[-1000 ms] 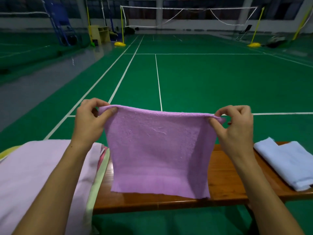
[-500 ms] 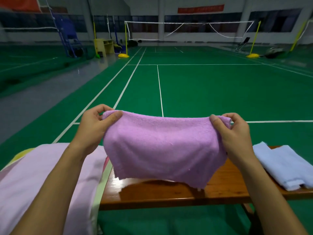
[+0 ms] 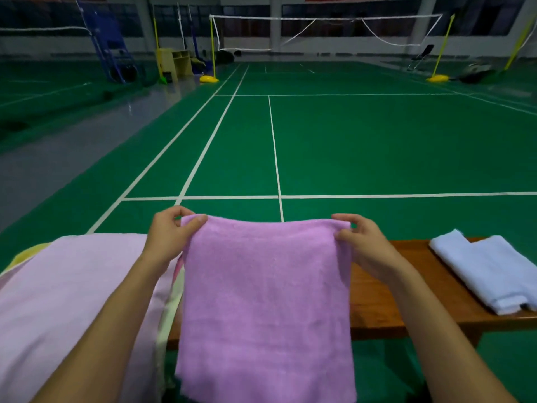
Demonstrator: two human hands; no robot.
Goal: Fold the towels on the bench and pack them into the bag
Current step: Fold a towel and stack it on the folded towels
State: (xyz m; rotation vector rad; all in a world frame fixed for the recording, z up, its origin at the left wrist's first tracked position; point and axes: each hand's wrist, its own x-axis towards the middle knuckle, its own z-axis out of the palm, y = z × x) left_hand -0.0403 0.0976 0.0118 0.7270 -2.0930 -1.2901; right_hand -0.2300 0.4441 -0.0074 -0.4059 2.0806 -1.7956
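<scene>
A purple towel (image 3: 264, 301) hangs flat in front of me over the wooden bench (image 3: 374, 301), its lower edge below the bench's front edge. My left hand (image 3: 171, 237) pinches its top left corner and my right hand (image 3: 363, 242) pinches its top right corner. A folded light blue towel (image 3: 488, 271) lies on the bench at the right. At the left a pale pink cloth (image 3: 72, 301) is spread over a pink and yellow-edged thing (image 3: 171, 301), which I cannot tell to be a bag.
The bench stands on a green badminton court (image 3: 377, 146) with white lines. Far back are a net (image 3: 325, 30) on yellow posts, a blue umpire chair (image 3: 110, 48) and a small yellow cabinet (image 3: 174, 64).
The purple towel has dropped from a bunched, swung-up shape to hang straight and longer. Both hands moved lower and closer to the bench, still at the top corners.
</scene>
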